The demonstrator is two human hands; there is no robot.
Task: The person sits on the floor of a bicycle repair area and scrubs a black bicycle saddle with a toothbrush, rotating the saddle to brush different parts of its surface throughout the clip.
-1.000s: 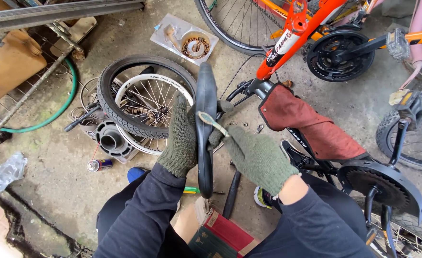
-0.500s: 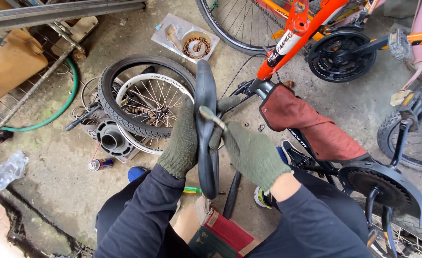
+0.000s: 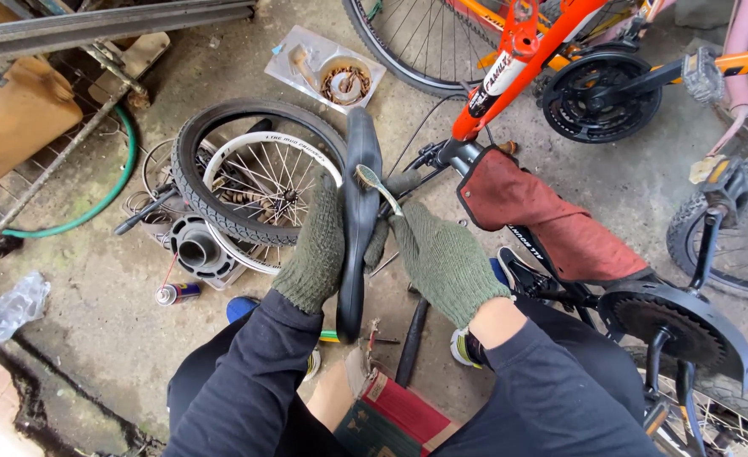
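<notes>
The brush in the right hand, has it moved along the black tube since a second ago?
Yes. The brush in the right hand has slid up the black tube, toward the parts tray.

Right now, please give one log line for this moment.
left hand: holds black tube | right hand: brush on tube | wheel: on floor
</notes>
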